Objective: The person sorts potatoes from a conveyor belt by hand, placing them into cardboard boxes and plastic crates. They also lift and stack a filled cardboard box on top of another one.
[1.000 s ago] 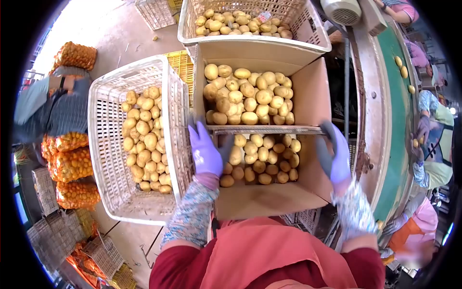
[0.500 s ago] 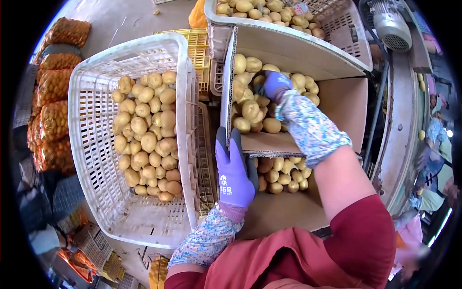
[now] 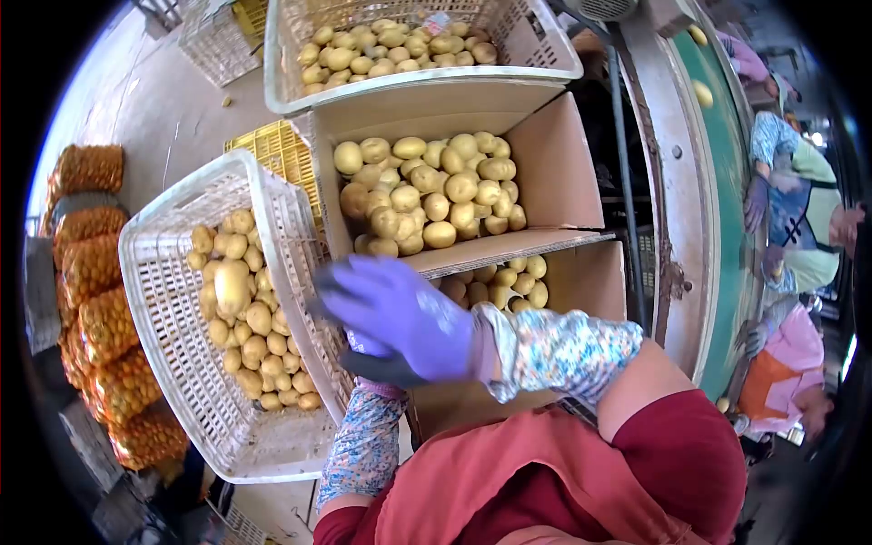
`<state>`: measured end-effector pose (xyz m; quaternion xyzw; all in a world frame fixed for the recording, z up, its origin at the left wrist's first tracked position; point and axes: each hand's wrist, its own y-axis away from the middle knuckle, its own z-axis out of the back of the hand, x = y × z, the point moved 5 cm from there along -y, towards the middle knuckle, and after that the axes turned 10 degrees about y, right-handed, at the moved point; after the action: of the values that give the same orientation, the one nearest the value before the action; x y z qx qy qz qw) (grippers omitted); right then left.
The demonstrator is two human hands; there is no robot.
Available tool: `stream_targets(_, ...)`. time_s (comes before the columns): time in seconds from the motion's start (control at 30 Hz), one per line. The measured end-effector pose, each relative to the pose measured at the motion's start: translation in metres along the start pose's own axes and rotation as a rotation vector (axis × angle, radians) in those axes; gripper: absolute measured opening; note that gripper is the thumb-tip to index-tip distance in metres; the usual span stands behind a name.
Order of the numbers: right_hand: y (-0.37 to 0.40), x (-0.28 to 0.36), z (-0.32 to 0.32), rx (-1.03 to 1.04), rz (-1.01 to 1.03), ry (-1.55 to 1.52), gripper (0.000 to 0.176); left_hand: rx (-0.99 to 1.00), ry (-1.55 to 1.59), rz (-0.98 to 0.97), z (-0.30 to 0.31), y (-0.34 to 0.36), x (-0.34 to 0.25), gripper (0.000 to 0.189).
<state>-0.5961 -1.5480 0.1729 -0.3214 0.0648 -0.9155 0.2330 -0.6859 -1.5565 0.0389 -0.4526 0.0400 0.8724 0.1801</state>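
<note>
My right hand, in a purple glove with dark fingertips, reaches left across my left hand, its fingers stretched out and slightly blurred. It holds nothing that I can see. Beneath it, my left hand is mostly covered near the crate's right wall, so its fingers do not show. A large pale potato appears above the other potatoes in the white plastic crate on the left. Beyond my hands, a cardboard box holds many potatoes.
A second cardboard box with potatoes sits nearer me. Another white crate of potatoes stands behind. Filled net sacks are stacked at left. Along the right runs a green conveyor, with co-workers beyond it.
My right hand has left the potatoes in the far box and swung left and towards me, over my left hand. A large potato now shows above the left crate's pile. The view has shifted right.
</note>
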Motion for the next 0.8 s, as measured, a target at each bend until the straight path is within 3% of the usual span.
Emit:
stream_targets(0.03, 0.023, -0.001, -0.002, 0.051, 0.014, 0.004, 0.056, -0.079, 0.189, 0.079, 0.002, 0.0, 0.002, 0.065)
stream_targets(0.1, 0.067, -0.024, 0.013, 0.18, -0.147, -0.051, 0.048, -0.243, 0.568, 0.262, 0.0, 0.007, 0.011, 0.066)
stream_targets(0.13, 0.098, -0.041, 0.02, 0.009, -0.162, 0.01, 0.044, -0.139, 0.197, 0.182, 0.009, 0.003, -0.005, 0.073)
stream_targets(0.23, 0.132, -0.073, 0.074, -0.077, -0.368, 0.134, 0.039, -0.144, 0.194, 0.229, 0.011, 0.002, -0.012, 0.077)
stream_targets(0.3, 0.143, -0.109, 0.087, -0.263, -0.412, 0.217, 0.038, -0.159, 0.208, 0.239, 0.012, 0.002, -0.013, 0.075)
stream_targets(0.33, 0.127, -0.12, 0.092, -0.399, -0.324, 0.298, 0.041, -0.165, 0.214, 0.239, 0.011, 0.003, -0.011, 0.074)
stream_targets(0.43, 0.035, -0.142, 0.06, -0.228, -0.281, 0.384, 0.035, -0.164, 0.2, 0.229, 0.013, 0.001, -0.014, 0.072)
stream_targets(0.47, 0.015, -0.161, 0.016, -0.285, -0.079, 0.34, 0.028, -0.161, 0.191, 0.219, 0.015, -0.001, -0.017, 0.072)
stream_targets(0.5, -0.015, -0.152, -0.02, 0.001, -0.203, 0.39, 0.026, -0.172, 0.145, 0.195, 0.017, -0.002, -0.021, 0.07)
stream_targets(0.57, -0.047, -0.156, -0.118, 0.285, -0.098, 0.618, 0.023, -0.166, 0.099, 0.192, 0.017, -0.003, -0.018, 0.07)
stream_targets(0.63, -0.057, -0.15, -0.134, 0.299, -0.112, 0.576, 0.033, -0.153, 0.071, 0.213, 0.018, -0.005, -0.014, 0.071)
stream_targets(0.7, -0.041, -0.171, -0.112, 0.513, 0.095, 0.617, 0.042, -0.133, 0.082, 0.244, 0.02, -0.003, -0.02, 0.073)
stream_targets(0.73, -0.03, -0.208, -0.13, 0.382, -0.259, 0.345, 0.042, -0.142, 0.092, 0.239, 0.02, -0.003, -0.019, 0.074)
stream_targets(0.8, -0.013, -0.22, -0.095, 0.504, 0.069, 0.642, 0.035, -0.15, 0.108, 0.235, 0.019, -0.004, -0.017, 0.074)
